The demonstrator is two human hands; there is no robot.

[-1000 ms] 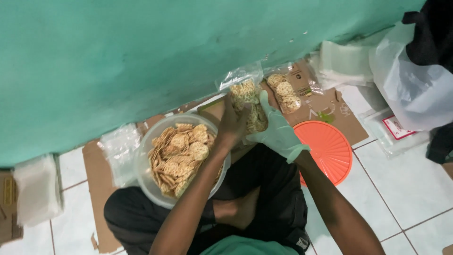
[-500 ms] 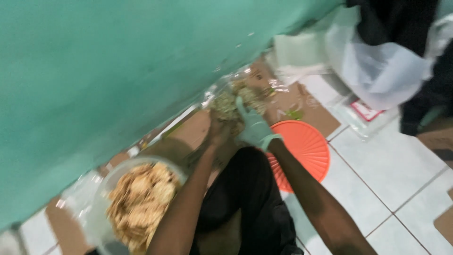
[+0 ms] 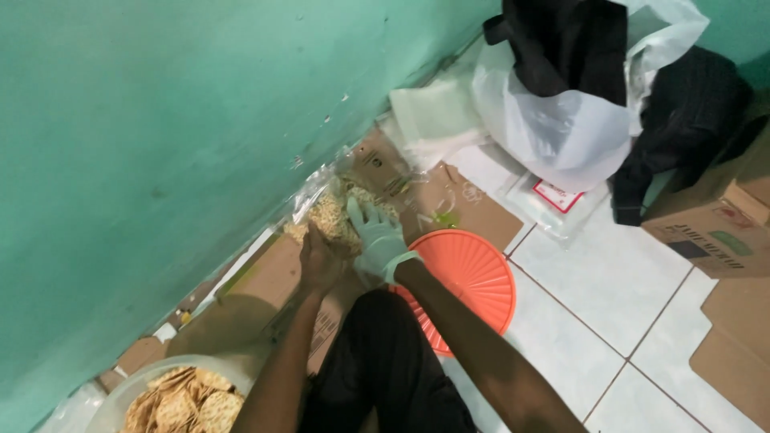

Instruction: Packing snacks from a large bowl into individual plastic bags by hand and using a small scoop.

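Observation:
My bare left hand (image 3: 319, 261) and my right hand (image 3: 377, 239), in a pale green glove, both grip a clear plastic bag of round crackers (image 3: 335, 212). The bag rests on flattened cardboard (image 3: 273, 277) against the teal wall. A clear bowl of more round crackers (image 3: 180, 401) sits at the lower left, beside my left forearm. An orange round lid (image 3: 473, 281) lies on the floor just right of my right wrist. My black-clad leg fills the bottom centre.
A white plastic bag with dark cloth on it (image 3: 561, 120) stands at the upper right by the wall. A brown cardboard box (image 3: 714, 216) sits at the right edge. Stacked clear bags (image 3: 433, 116) lie by the wall. White tiles (image 3: 618, 321) cover the floor.
The view has swung right and down: the cracker bowl slid to the lower left corner. Both hands stay on the cracker bag, now lower against the cardboard.

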